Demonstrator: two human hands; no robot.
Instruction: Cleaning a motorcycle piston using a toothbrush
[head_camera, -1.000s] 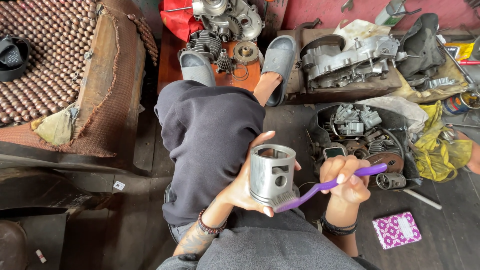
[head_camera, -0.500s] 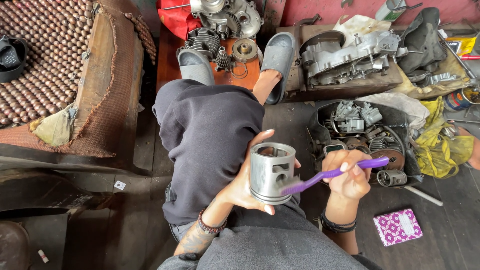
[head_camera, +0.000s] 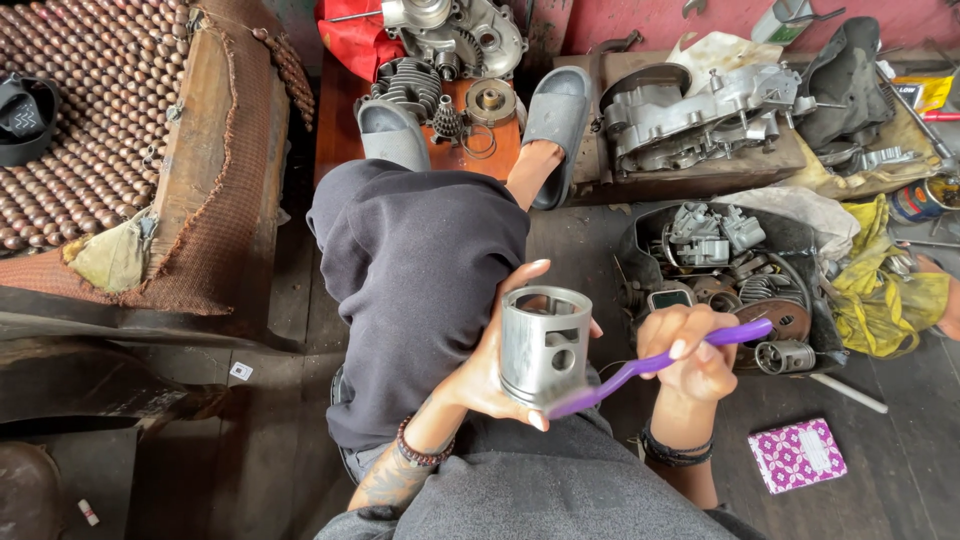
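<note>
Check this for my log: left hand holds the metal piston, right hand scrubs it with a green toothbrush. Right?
Not quite. The head view shows the toothbrush is purple, not green. The rest stands: the left hand holds the metal piston and the right hand works the brush against it.

1 head-worn view, looking steeply down from close above the lap, hands at lower centre of frame, knee and sandalled feet toward top centre, cluttered floor beyond

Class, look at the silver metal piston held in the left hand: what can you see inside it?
The silver metal piston is hollow and open at the top; a round pin hole shows in its side wall. Its inner floor is in shadow. The left hand covers its far side.
</note>
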